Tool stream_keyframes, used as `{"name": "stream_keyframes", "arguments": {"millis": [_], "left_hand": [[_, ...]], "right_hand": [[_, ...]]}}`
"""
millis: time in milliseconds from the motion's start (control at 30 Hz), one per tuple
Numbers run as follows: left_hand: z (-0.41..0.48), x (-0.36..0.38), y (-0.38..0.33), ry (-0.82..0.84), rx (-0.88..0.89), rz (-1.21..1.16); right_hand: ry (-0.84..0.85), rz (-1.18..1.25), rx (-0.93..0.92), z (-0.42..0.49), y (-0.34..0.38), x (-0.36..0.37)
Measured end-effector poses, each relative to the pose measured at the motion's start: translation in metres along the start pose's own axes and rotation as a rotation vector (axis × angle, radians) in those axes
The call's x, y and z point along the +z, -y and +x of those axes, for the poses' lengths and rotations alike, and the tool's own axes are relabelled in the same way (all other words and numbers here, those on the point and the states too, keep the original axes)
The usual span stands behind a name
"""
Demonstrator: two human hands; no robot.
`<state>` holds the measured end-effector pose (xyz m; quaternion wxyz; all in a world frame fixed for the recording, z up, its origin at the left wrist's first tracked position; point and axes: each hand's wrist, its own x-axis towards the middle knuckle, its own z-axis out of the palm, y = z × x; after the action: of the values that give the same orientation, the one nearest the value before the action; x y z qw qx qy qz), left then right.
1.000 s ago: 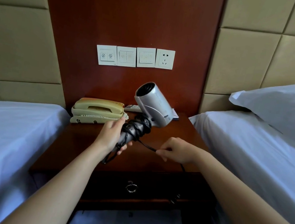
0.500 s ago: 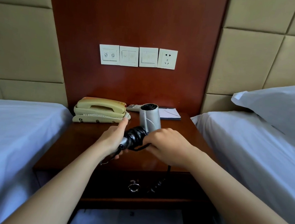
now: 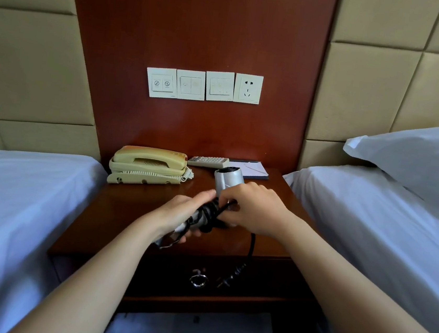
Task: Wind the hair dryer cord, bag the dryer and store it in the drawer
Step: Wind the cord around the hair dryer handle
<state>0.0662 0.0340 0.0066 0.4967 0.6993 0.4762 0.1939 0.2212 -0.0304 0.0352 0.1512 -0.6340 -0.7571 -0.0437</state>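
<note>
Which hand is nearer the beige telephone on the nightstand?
Left. The left hand grips the hair dryer by its handle just in front of the telephone, slightly to its right; the right hand holds the cord farther right.

Hotel room: twin beds (image 3: 17, 198), bedside phone (image 3: 148, 166), padded wall (image 3: 27, 62)

Both bare forearms are held forward and angled inward. The left hand (image 3: 180, 215) is curled round the dryer handle (image 3: 198, 218). The right hand (image 3: 255, 211) is closed, knuckles up, on the cord (image 3: 252, 244).
</note>
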Motion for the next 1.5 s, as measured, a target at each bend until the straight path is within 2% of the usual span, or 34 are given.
{"name": "stream_keyframes", "arguments": {"millis": [167,333,467,567,667,800,1100,1300,1400,1500], "left_hand": [[-0.002,0.001,0.001,0.088,0.019,0.088],[0.006,0.004,0.006,-0.056,0.129,0.387],[0.005,0.002,0.010,-0.067,0.103,0.445],[0.004,0.004,0.008,-0.066,0.119,0.496],[0.004,0.005,0.004,-0.081,0.157,0.604],[0.000,0.011,0.004,-0.010,0.202,0.548],[-0.008,0.016,0.006,0.075,0.102,0.283],[-0.005,0.022,0.005,-0.069,0.164,0.411],[-0.002,0.022,0.008,-0.107,0.219,0.435],[0.002,0.020,0.011,-0.111,0.242,0.448]], "right_hand": [[-0.031,0.127,0.100,0.001,-0.008,-0.003],[0.059,0.367,0.071,0.004,-0.006,-0.006],[0.184,0.427,-0.011,0.001,-0.003,-0.009],[0.145,0.378,-0.077,0.001,0.000,-0.008],[0.027,0.314,-0.138,0.004,0.005,-0.006],[-0.076,0.318,-0.125,0.010,0.007,0.002],[-0.150,0.375,-0.069,0.014,0.003,0.008],[-0.185,0.396,-0.046,0.014,-0.005,0.014],[-0.233,0.341,0.079,0.013,-0.014,0.009],[-0.199,0.272,0.213,0.007,-0.024,-0.001]]}}
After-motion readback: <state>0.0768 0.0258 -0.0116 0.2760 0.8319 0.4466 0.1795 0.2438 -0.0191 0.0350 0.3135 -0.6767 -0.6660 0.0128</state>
